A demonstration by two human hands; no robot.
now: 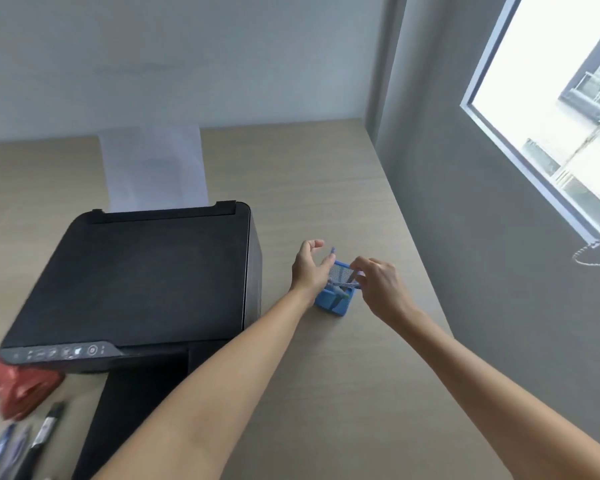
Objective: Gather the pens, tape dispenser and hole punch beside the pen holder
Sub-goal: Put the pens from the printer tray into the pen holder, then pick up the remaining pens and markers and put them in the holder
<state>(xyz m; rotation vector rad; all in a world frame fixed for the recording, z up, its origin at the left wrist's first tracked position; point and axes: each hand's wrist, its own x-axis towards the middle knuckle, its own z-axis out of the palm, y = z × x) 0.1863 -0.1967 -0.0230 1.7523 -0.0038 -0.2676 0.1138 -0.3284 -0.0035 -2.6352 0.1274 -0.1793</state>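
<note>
My right hand (378,285) pinches a pen inside the blue mesh pen holder (333,299); my open left hand (309,268) steadies it; loose pens (32,441) lie far left.

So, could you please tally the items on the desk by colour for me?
Black: 2, the printer and a marker
Blue: 2, the mesh pen holder and a pen
Red: 1, a blurred object
White: 1, paper
Total: 6

Daylight floods a window (551,109) in the grey wall (447,188) right of a wooden desk (326,174); pale wall (170,57) behind
</note>
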